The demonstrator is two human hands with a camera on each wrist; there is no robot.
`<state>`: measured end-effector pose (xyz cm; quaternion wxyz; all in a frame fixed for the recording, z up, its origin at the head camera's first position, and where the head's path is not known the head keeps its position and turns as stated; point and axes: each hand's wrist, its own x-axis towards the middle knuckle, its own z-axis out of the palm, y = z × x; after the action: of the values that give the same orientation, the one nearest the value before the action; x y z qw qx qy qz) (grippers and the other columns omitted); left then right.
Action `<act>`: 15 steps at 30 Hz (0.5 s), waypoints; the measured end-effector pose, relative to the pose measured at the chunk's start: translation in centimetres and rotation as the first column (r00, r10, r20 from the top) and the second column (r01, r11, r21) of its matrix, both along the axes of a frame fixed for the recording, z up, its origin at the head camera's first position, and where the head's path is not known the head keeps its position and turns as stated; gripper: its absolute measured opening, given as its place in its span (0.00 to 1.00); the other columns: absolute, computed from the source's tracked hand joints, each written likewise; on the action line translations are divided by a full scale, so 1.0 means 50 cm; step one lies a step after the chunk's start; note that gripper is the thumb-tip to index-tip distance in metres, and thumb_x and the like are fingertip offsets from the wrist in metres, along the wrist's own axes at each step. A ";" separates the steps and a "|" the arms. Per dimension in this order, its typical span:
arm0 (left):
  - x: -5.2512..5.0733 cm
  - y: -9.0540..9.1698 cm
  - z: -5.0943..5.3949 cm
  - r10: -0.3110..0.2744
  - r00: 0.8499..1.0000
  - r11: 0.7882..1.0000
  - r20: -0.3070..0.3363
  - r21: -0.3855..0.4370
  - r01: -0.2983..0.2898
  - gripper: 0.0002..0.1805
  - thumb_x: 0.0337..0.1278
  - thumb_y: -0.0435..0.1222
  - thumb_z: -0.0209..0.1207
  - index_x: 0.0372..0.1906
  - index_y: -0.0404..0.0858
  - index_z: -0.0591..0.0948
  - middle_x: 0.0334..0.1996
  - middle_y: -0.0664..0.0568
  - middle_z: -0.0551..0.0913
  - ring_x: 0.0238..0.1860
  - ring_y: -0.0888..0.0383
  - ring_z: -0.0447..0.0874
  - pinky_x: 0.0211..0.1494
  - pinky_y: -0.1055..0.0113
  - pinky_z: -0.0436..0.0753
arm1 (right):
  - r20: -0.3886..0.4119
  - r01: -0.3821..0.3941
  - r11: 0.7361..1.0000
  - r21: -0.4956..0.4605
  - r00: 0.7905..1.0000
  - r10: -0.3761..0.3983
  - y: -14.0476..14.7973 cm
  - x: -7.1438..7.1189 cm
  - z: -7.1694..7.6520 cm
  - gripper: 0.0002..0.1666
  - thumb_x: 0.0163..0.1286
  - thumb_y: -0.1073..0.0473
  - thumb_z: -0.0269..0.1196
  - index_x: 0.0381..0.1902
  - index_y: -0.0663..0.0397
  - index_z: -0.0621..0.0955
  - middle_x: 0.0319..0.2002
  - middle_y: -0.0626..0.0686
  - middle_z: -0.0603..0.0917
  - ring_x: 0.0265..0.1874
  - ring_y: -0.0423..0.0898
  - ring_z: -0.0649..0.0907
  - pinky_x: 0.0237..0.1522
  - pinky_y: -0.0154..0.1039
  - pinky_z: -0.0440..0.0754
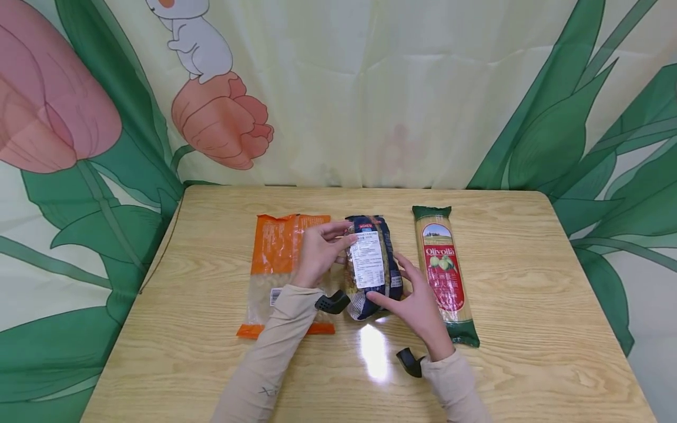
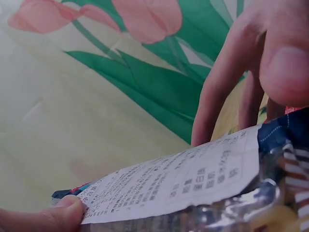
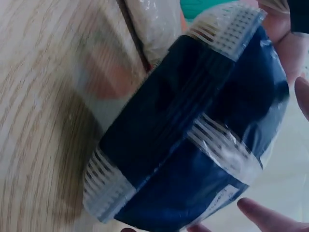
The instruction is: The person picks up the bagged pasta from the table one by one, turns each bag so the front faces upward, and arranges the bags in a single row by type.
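Observation:
A dark blue Agnesi pasta bag (image 1: 392, 273) with a white printed label (image 1: 367, 258) is between the two hands at the middle of the table. My left hand (image 1: 319, 251) grips its upper left side, with the thumb pressing the label's edge; its other fingers are partly hidden behind the bag. Around the lower right of the bag, my right hand (image 1: 415, 299) is spread, thumb over the near end and fingers along the right side. In the left wrist view, the right thumb (image 2: 288, 72) stands apart from the bag. The right wrist view shows the bag's blue striped end (image 3: 193, 130) close up.
To the left lies an orange and clear bag (image 1: 275, 247) with pale contents, partly under the left forearm. A long green-ended Olivoilà spaghetti pack (image 1: 446, 273) lies to the right. Behind the wooden table (image 1: 539, 282) hangs a flower-printed curtain (image 1: 370, 106).

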<state>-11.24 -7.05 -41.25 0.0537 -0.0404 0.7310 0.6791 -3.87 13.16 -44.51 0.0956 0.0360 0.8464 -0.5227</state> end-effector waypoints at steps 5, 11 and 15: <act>0.001 0.004 0.000 0.017 1.000 0.999 0.006 0.039 -0.017 0.17 0.54 0.30 0.70 0.51 0.37 0.86 0.49 0.43 0.87 0.42 0.51 0.90 0.26 0.62 0.87 | -0.011 -0.031 0.996 0.080 0.999 0.032 -0.012 -0.007 -0.008 0.64 0.49 0.35 0.77 0.78 0.42 0.57 0.77 0.58 0.57 0.74 0.59 0.60 0.69 0.64 0.64; 0.005 0.005 -0.003 0.035 0.999 0.999 -0.016 0.035 -0.034 0.17 0.53 0.30 0.70 0.51 0.36 0.86 0.49 0.42 0.87 0.41 0.51 0.90 0.26 0.62 0.87 | -0.002 -0.040 0.996 0.076 0.999 0.040 -0.018 -0.016 -0.017 0.67 0.50 0.35 0.76 0.79 0.42 0.53 0.77 0.58 0.56 0.75 0.60 0.59 0.71 0.65 0.61; 0.007 0.010 -0.004 0.042 0.998 0.999 -0.036 0.013 -0.042 0.17 0.53 0.32 0.72 0.50 0.37 0.87 0.48 0.43 0.88 0.41 0.51 0.90 0.26 0.63 0.87 | -0.006 -0.016 1.000 0.019 1.000 0.016 -0.015 -0.017 -0.023 0.63 0.50 0.39 0.78 0.78 0.38 0.57 0.77 0.56 0.58 0.74 0.60 0.61 0.70 0.65 0.62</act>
<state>-10.90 -6.55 -41.43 0.0262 -0.0430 0.7267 0.6851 -4.72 12.40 -45.67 0.0966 0.0285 0.8520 -0.5138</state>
